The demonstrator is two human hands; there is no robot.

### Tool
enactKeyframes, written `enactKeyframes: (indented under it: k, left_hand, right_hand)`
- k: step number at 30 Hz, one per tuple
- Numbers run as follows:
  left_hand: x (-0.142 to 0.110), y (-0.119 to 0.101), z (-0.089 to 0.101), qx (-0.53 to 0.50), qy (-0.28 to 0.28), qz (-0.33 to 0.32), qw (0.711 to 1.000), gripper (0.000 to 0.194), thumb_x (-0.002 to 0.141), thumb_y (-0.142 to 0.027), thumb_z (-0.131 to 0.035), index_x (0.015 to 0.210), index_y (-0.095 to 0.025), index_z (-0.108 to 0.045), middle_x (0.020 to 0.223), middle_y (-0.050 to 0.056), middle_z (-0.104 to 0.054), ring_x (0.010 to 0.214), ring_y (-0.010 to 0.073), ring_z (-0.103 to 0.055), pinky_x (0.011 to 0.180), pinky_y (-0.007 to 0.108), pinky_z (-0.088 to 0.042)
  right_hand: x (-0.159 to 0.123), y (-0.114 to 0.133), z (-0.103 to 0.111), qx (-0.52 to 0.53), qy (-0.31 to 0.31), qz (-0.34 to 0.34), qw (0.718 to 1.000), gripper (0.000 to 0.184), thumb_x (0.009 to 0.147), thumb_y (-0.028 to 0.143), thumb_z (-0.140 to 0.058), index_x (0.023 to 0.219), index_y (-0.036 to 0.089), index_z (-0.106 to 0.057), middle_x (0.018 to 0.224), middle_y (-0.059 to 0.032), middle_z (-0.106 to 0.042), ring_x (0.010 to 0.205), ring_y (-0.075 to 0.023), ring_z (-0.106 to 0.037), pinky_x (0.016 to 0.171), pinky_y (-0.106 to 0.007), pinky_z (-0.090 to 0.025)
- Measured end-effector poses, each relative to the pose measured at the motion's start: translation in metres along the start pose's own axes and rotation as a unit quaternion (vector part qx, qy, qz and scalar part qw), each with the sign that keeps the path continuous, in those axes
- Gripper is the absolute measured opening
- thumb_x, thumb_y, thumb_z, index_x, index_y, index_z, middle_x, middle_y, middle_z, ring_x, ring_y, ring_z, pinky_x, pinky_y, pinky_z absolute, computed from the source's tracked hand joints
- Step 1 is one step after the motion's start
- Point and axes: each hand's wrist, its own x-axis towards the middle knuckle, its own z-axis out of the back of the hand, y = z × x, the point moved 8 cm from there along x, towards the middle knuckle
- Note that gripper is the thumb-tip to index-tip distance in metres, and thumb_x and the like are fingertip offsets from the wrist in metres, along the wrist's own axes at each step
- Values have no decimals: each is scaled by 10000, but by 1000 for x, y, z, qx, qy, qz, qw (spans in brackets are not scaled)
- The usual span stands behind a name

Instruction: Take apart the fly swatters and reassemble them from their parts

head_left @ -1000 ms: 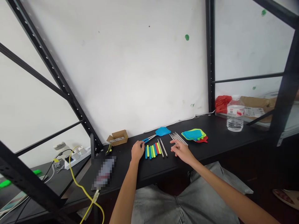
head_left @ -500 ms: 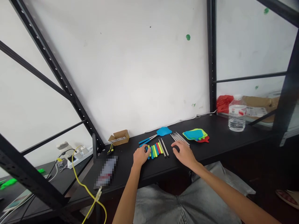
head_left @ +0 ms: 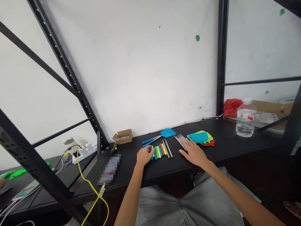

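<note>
On the black table [head_left: 223,150] lies a row of coloured plastic handles [head_left: 159,150]. My left hand [head_left: 144,155] rests at the row's left end, fingers curled round a blue handle [head_left: 150,151]. Two dark rods [head_left: 168,148] lie just right of the row. My right hand [head_left: 194,152] lies flat with fingers stretched, its fingertips on a bunch of metal rods [head_left: 180,140]. An assembled blue fly swatter [head_left: 164,134] lies behind the handles. A stack of coloured swatter heads [head_left: 201,137] sits just beyond my right hand.
A small open cardboard box [head_left: 123,136] stands near the wall at left. A water bottle [head_left: 245,122] and a red bag [head_left: 231,107] are at the right. A blurred flat object [head_left: 110,168] and a yellow cable [head_left: 90,185] lie front left. Black shelf posts [head_left: 221,62] frame the table.
My left hand came back from the swatter's handle to the coloured row and curled on the blue handle. My right hand slid right and flattened on the metal rods.
</note>
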Motion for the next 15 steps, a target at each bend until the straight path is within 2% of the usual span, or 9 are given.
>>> enactKeyframes:
  k: [6, 15]
  left_hand:
    - [0, 1, 0, 4, -1, 0, 1000, 386, 929, -494, -433, 1104, -242, -667, 768, 28, -658, 696, 171, -611, 550, 236, -328]
    - [0, 3, -1, 0, -4, 3, 1000, 371, 929, -477, -450, 1119, -243, -666, 768, 28, -663, 698, 169, -610, 559, 237, -334]
  right_hand:
    - [-1, 6, -7, 1, 34, 20, 999, 588, 929, 588, -387, 1314, 213, -622, 1448, -137, -495, 1388, -384, -347, 1078, -543, -333]
    - [-5, 25, 2, 31, 62, 56, 996, 492, 926, 551, -440, 1265, 269, -657, 1416, -75, -542, 1359, -350, -405, 1028, -511, -426]
